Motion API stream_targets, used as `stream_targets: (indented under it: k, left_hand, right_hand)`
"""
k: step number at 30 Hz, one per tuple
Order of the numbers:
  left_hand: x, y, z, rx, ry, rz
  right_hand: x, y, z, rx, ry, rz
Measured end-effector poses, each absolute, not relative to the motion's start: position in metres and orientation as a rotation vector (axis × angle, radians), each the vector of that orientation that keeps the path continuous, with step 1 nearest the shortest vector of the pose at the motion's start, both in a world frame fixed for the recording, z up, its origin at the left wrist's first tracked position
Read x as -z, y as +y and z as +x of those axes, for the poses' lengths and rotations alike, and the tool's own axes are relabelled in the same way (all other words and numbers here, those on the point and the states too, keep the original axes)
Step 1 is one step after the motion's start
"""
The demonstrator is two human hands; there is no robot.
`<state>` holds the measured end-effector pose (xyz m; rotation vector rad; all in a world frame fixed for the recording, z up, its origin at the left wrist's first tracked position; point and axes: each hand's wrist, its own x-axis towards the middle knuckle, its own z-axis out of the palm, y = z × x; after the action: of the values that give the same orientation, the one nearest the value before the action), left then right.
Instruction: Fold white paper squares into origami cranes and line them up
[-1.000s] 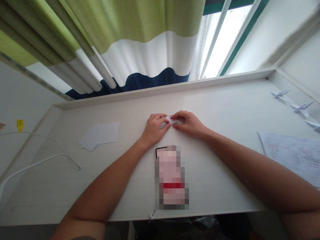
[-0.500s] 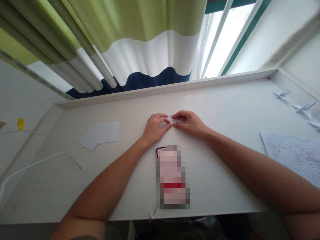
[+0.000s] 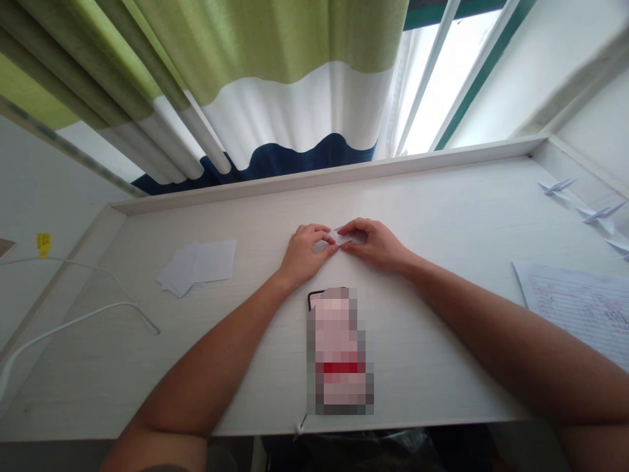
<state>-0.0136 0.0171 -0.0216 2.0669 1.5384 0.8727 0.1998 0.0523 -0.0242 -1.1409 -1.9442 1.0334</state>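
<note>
- Pinching a small white paper piece (image 3: 339, 237) between thumb and fingers of left hand (image 3: 305, 252) and of right hand (image 3: 374, 245); grip drawn in on both sides, with fingertips near each other.
- Located mid-counter (image 3: 432, 203), just beyond the phone (image 3: 340, 351) lying between the forearms.
- Judging the step in hand as shaping or creasing the small piece, probably a fold in progress.
- Too small and too covered by fingers to read the fold lines; cannot tell the number of layers.
- Noting a spread of loose white sheets (image 3: 213, 261) well to the left, apart from both hands.
- Noting also folded white pieces (image 3: 557, 187) along the right side, beyond the lined paper (image 3: 580, 305); similar in colour, perhaps of the same kind.
- Calls next, as judged, for holding the edges aligned with one hand and running a fingertip firmly along the crease with the other.
- Best kept low and flat against the counter, with light pressure; likely to slip or skew if pinched unevenly.
</note>
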Motion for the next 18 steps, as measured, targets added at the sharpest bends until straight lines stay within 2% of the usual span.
stream_targets:
  k: [9,18]
  left_hand:
    - [0.0236,0.0173,-0.0145,-0.848,1.540,2.137]
    - [0.0200,0.0132,-0.0111,-0.680,1.496,2.648]
  right_hand:
    - [0.0252,0.0518,0.1992,-0.981,-1.963,-1.149]
    - [0.0240,0.0509,0.1967,-0.957,-1.948,-1.168]
